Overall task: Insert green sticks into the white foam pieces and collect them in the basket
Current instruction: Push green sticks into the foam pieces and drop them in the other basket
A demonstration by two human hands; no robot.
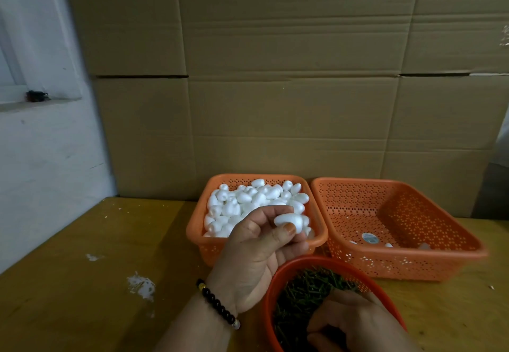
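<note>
The left hand (256, 255) is held raised, palm up, with thumb and fingers pinched closed in a grip, while the right hand (355, 321) is lowered with fingers curled downward.

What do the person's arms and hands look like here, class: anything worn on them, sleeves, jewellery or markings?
Both forearms are bare, with no sleeves or gloves in view. The left hand has a bracelet of dark round beads at the wrist, with one gold-coloured bead and one pale bead. The right hand shows no jewellery. No rings are visible.
</note>
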